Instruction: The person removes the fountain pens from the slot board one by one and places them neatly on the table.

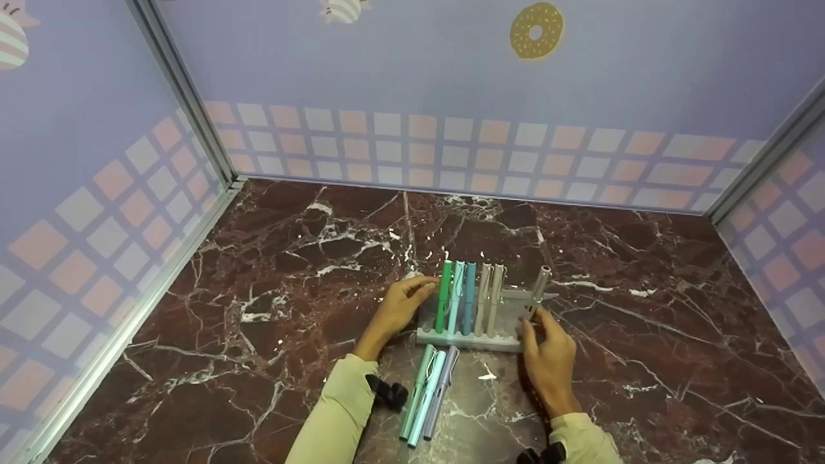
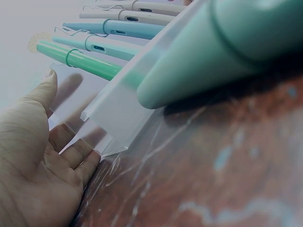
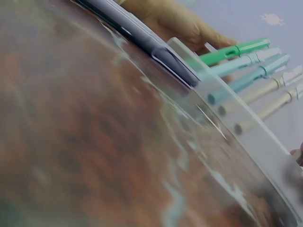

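A clear pen stand (image 1: 477, 343) is on the dark marbled table. Standing in its left and middle slots are a green pen (image 1: 443, 296), a light blue pen (image 1: 456, 299), a blue pen (image 1: 469, 299) and two beige pens (image 1: 496, 299). My left hand (image 1: 399, 309) holds the stand's left end, thumb and fingers on either side of the clear panel (image 2: 106, 118). At the right end, my right hand (image 1: 551, 354) pinches a greyish-brown pen (image 1: 541, 287), which leans slightly right; its lower tip is hidden by the fingers.
In front of the stand lie a sea-green pen (image 1: 417, 393), a pale aqua pen (image 1: 427, 399) and a purple pen (image 1: 442, 394), side by side. Patterned panels (image 1: 451, 151) wall the table at the back and both sides.
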Available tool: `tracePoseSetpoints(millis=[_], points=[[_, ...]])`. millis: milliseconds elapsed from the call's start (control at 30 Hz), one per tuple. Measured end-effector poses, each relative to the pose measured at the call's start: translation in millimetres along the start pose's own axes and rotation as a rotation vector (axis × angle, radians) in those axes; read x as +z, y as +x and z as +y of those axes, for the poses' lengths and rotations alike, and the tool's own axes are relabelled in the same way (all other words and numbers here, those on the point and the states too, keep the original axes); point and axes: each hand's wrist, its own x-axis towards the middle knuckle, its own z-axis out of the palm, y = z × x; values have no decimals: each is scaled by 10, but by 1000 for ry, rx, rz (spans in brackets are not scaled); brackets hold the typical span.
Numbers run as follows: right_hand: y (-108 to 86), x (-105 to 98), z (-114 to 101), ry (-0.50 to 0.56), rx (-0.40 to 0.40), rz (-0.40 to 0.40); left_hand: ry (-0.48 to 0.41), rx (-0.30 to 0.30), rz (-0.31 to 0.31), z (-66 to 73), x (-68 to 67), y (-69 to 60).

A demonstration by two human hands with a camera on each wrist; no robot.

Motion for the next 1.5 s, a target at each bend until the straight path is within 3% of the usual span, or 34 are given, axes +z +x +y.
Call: tracePoseSetpoints(millis=[200,400,700,1167,1367,1500], points=[[30,-101,77,-2,31,12,6,10,3,-319,37,104],[58,-252,195,-37,53,24,-7,38,11,-347,47,114],[114,-492,357,-107,138,71,19,18,11,-310,37,109],[-1,-539,333,-122,160,34,13,5,8,-306,61,120],[-75,-552,290,-111,96,37,0,7,2,-83,22,47],[-136,-563,262,-101,95,31,9,24,3,45,-7,-12]])
